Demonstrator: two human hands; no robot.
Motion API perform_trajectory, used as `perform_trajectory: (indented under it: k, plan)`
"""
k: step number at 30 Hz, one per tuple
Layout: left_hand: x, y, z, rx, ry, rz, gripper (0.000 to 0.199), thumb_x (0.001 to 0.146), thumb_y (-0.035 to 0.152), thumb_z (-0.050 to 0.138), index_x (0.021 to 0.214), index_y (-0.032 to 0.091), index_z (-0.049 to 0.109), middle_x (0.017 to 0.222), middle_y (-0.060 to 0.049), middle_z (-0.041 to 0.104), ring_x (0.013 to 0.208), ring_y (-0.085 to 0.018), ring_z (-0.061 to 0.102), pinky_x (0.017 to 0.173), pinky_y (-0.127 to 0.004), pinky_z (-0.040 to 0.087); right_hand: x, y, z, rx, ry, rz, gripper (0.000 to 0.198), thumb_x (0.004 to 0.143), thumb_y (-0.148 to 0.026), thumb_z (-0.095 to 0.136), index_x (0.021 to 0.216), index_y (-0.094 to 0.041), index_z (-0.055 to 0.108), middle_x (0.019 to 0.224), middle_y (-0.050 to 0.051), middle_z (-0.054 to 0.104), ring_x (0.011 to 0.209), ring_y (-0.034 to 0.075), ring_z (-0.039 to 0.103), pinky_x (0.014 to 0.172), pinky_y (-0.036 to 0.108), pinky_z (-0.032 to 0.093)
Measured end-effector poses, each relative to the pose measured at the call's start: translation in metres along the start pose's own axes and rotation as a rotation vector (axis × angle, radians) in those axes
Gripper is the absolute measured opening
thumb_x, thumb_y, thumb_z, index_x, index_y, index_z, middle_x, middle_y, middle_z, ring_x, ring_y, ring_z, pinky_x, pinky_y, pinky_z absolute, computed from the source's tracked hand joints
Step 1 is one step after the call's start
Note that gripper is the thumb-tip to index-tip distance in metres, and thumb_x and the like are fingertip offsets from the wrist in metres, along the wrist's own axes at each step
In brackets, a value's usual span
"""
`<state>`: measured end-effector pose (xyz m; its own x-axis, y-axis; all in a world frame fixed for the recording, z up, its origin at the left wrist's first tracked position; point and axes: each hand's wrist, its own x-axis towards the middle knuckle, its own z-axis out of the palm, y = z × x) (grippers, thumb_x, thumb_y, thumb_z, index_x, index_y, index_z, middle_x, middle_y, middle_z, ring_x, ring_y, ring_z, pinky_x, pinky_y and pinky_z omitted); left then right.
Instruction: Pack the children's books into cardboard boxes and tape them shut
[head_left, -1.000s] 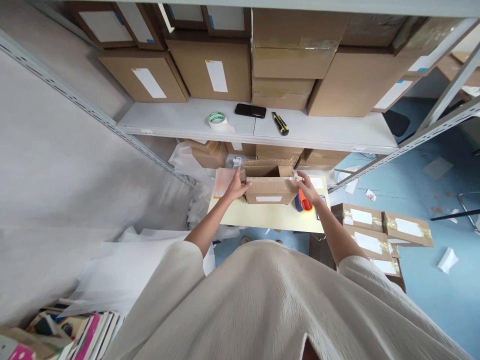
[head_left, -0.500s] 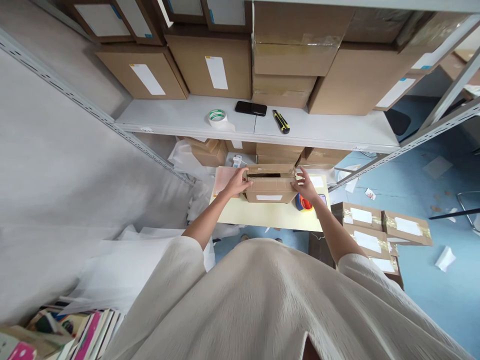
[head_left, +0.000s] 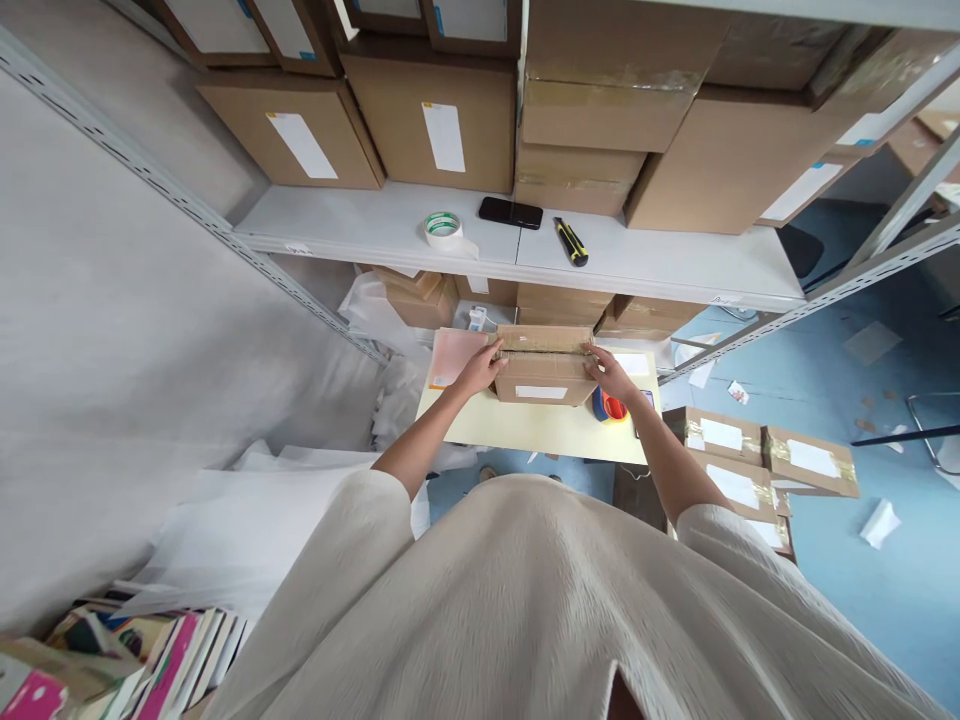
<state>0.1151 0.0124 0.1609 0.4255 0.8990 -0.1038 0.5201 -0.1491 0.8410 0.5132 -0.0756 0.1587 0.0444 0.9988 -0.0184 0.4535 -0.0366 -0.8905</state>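
A cardboard box [head_left: 546, 375] with a white label on its front stands on the pale yellow table [head_left: 510, 428]. Its two top flaps lie almost together, with only a thin dark line between them. My left hand [head_left: 480, 369] grips the left end of the box at the flaps, fingers bent over the edge. At the opposite end my right hand [head_left: 609, 373] does the same, its fingertips on the flap edge. Just below my right hand sits a blue and red tape dispenser [head_left: 611, 405]. A pinkish sheet [head_left: 454, 358] lies left of the box, behind my left hand.
On the grey shelf [head_left: 360, 220] above are a roll of tape [head_left: 442, 228], a black phone [head_left: 511, 213] and a yellow-black utility knife [head_left: 571, 242], with large cartons behind. Labelled boxes [head_left: 724, 455] are stacked on the right. White foam sheets [head_left: 262, 530] and books [head_left: 187, 660] are at the left.
The top flaps have come down and together, so the dark gap between them has narrowed to a line. Both hands have stayed at the box ends. The view has shifted slightly.
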Motion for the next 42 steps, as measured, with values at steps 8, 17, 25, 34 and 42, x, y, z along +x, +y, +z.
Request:
perform_trajectory:
  k: [8,17,25,34,42]
  plan:
    - [0.021,-0.005,-0.001,-0.039,0.054,0.071,0.072,0.107,0.045,0.066,0.173,0.018,0.056,0.169,-0.019,0.061,0.147,-0.034,0.066,0.131,-0.048,0.048,0.024,-0.011,-0.002,-0.030,0.031,0.002,0.065,0.091,-0.061,0.074,0.149,-0.032,0.074,0.158,0.014,0.069,0.142,0.036,0.064,0.131,0.064,0.046]
    - [0.041,-0.013,0.007,0.014,0.117,0.160,0.065,0.107,0.030,0.063,0.171,0.017,0.058,0.160,-0.019,0.065,0.135,-0.029,0.068,0.125,-0.046,0.053,0.032,-0.016,0.005,-0.109,0.087,0.027,0.069,0.091,-0.052,0.066,0.155,-0.027,0.069,0.161,0.015,0.068,0.134,0.035,0.068,0.125,0.063,0.054]
    - [0.033,-0.024,0.002,0.021,0.134,0.161,0.069,0.104,0.029,0.064,0.171,0.016,0.058,0.159,-0.019,0.065,0.143,-0.029,0.064,0.126,-0.043,0.051,0.029,-0.018,0.012,-0.127,0.050,0.016,0.069,0.089,-0.043,0.070,0.156,-0.028,0.071,0.164,0.013,0.067,0.136,0.034,0.069,0.126,0.060,0.054]
    - [0.017,-0.027,-0.004,0.035,0.129,0.161,0.068,0.106,0.031,0.064,0.172,0.019,0.057,0.157,-0.017,0.064,0.143,-0.028,0.064,0.124,-0.040,0.054,0.019,-0.013,0.022,-0.130,0.025,0.033,0.070,0.088,-0.038,0.071,0.157,-0.027,0.072,0.164,0.013,0.067,0.135,0.034,0.071,0.126,0.057,0.055]
    - [0.034,-0.024,-0.003,0.088,0.101,0.163,0.066,0.105,0.027,0.065,0.170,0.017,0.060,0.156,-0.017,0.066,0.144,-0.029,0.064,0.127,-0.042,0.052,0.021,-0.005,0.018,-0.169,0.038,0.043,0.071,0.088,-0.038,0.070,0.158,-0.025,0.072,0.164,0.015,0.066,0.134,0.035,0.072,0.124,0.057,0.057]
